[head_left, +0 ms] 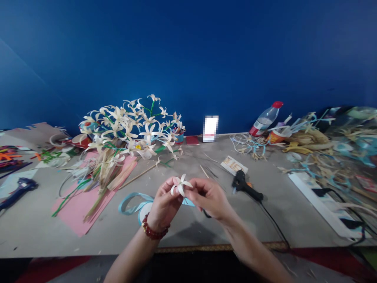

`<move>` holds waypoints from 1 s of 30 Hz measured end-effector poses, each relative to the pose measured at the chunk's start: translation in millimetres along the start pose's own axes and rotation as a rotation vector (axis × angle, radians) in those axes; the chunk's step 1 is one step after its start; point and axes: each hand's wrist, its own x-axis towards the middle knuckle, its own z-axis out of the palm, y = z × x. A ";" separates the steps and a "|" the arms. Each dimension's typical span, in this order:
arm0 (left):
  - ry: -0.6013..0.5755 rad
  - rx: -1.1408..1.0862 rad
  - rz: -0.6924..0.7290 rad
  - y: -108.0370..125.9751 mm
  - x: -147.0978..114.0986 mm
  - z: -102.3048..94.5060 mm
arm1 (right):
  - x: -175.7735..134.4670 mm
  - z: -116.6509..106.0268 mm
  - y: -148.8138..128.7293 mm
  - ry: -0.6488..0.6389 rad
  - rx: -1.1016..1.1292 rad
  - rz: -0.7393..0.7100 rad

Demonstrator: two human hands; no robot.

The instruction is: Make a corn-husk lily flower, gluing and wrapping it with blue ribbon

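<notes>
A small white craft flower with narrow curling petals is held between my two hands above the front of the table. My left hand, with a red bead bracelet at its wrist, pinches the flower from the left. From the right, my right hand closes its thumb and fingers at the petals. The underside of the flower is mostly hidden by my fingers. Behind and below my left hand lies a loop of light blue ribbon. A black glue gun rests to the right of my right hand.
A big bunch of white flowers stands at the back left. Pink paper lies under dried husks. A blue glue gun is far left. On the right are a power strip, a tilted bottle and a paper cup.
</notes>
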 end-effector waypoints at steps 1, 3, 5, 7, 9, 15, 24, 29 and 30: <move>0.006 0.004 0.006 -1.1 -0.1 0.2 | -0.8 0.8 0.2 0.032 -0.059 -0.048; 0.036 0.023 0.028 -3.6 -0.6 0.1 | -2.9 2.3 0.9 0.108 -0.205 -0.148; 0.079 0.056 0.059 -5.9 -1.7 -1.2 | -5.4 3.8 1.2 0.179 -0.362 -0.233; 0.115 0.098 0.091 -7.2 -3.1 -3.4 | -7.8 4.9 0.5 0.219 -0.505 -0.302; 0.129 0.142 0.117 -7.3 -4.5 -5.9 | -9.4 5.1 -1.1 0.230 -0.608 -0.361; 0.114 0.167 0.158 -5.3 -5.2 -8.8 | -8.2 -0.3 -5.3 0.065 -0.328 -0.174; 0.080 0.166 0.096 -3.6 -2.0 -6.0 | -3.0 -5.8 -0.3 0.029 -0.052 0.053; 0.071 0.193 0.098 -1.9 -2.2 -5.6 | -1.3 -7.1 -1.0 0.019 -0.066 0.042; 0.064 0.198 0.093 -1.4 -2.2 -5.7 | -0.5 -7.3 -0.3 0.006 -0.044 0.051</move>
